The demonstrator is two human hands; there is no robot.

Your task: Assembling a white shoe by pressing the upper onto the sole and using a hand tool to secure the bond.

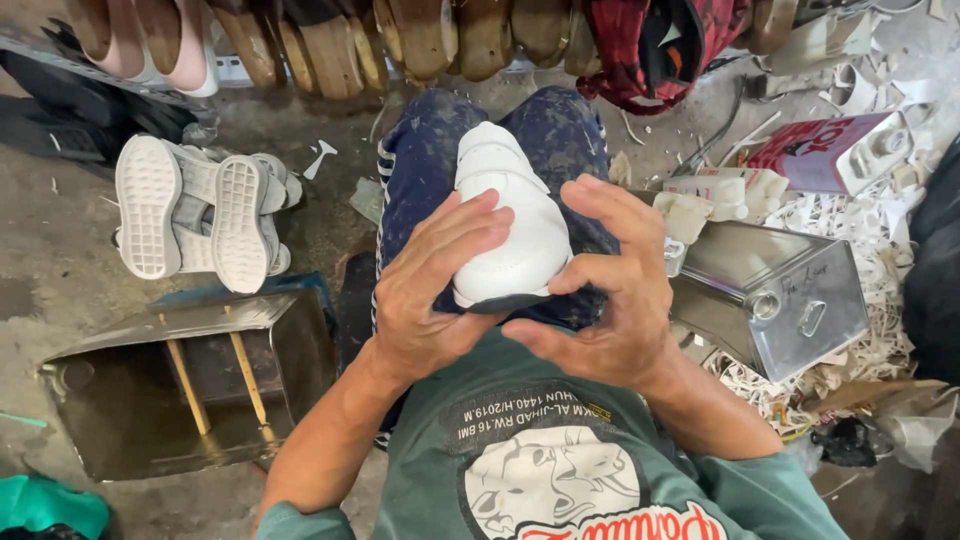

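Observation:
A white shoe (508, 200) rests on my knee, which is clad in dark blue trousers (425, 160). My left hand (425, 285) presses the shoe's near left side with fingers spread over its upper. My right hand (610, 290) grips its near right side, fingertips curled against the edge. The shoe's near end is hidden between my palms.
Two white shoes (200, 210) lie sole-up on the floor at left. An open metal tin (130, 400) with two wooden sticks stands lower left. A closed metal can (770, 295) sits right, amid white scraps (860, 240). Wooden shoe lasts (400, 40) line the top edge.

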